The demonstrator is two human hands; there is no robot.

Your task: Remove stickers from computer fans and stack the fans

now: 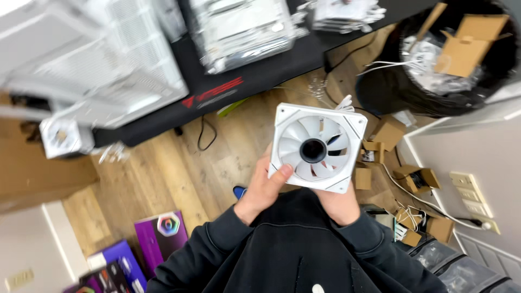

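Biggest thing in view: black desk mat w/ red markings [239, 81], running from 11 to 1 o'clock, carrying a white PC case [92, 59] at 10 o'clock (blurred) and foil-wrapped packs [239, 30] at 12. Wood plank floor [163, 163] fills the mid-frame. At 2 o'clock a black bin [391, 87] lined w/ a bag, stuffed w/ brown cardboard and clear plastic. Flattened cardboard [32, 173] lies at 9 o'clock. The person's dark sweatshirt [293, 255] takes the 6 o'clock area. Purple product boxes [163, 233] sit at 7 to 8 o'clock. White square case fan [317, 146] is dead centre, held up over the floor, face toward the camera, blades white, hub black, white cable tips showing at its top edge. Left hand [260, 192] at approx 6 to 7 o'clock of the fan, closed on its lower-left corner, thumb pressed on the frame front. Right hand [339, 206] at 5 o'clock of the fan, under its bottom edge, mostly hidden behind it; fingers' spread can't be told, but it supports the fan. Small open cardboard boxes [415, 179] scattered at 3 to 4 o'clock, white cable [423, 203] trailing between them.
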